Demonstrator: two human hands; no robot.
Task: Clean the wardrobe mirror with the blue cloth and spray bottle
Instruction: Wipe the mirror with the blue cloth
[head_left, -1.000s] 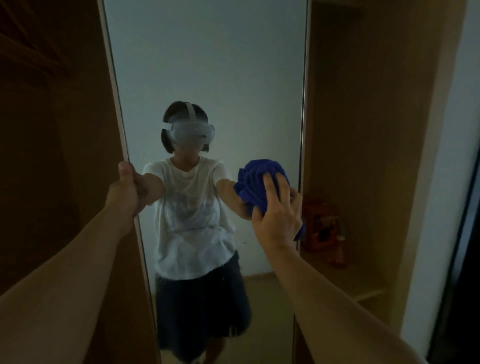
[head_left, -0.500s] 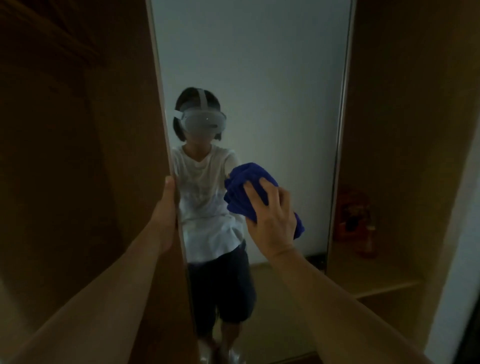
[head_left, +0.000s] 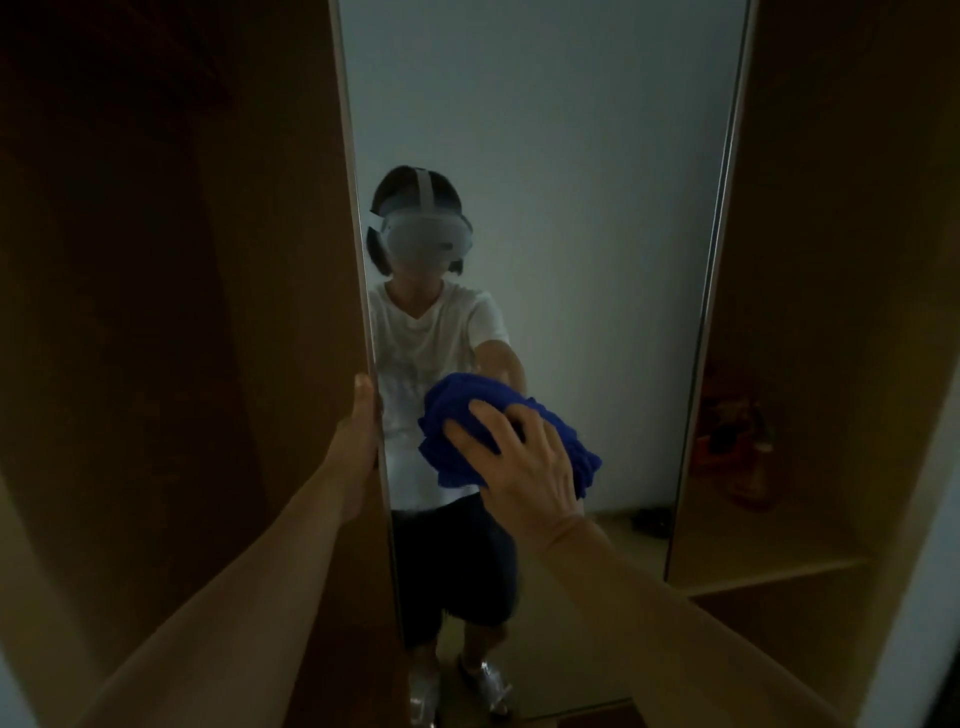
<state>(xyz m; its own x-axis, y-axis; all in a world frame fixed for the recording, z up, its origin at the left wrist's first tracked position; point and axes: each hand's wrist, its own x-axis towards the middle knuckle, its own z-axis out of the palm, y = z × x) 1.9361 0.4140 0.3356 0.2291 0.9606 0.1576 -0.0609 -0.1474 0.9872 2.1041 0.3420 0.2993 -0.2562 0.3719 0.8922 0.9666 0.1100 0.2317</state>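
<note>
Two bare hands at one tall wardrobe mirror (head_left: 597, 208), one bunched blue cloth (head_left: 467, 410) pressed to the glass.

The right hand (head_left: 524, 462) lies over the crumpled blue cloth, fingers spread and curled into it, holding it against the mirror's lower middle. The left hand (head_left: 361, 431) grips the mirror's left edge, thumb on the front. One dim wooden shelf (head_left: 779, 569) at right holds reddish objects too blurred to count.

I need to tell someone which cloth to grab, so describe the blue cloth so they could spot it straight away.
Find the tall wardrobe mirror between the brown wardrobe panels. At about its mid-height, the right hand presses a bunched blue cloth against the glass. It is the only vivid blue thing in this dim scene.
</note>
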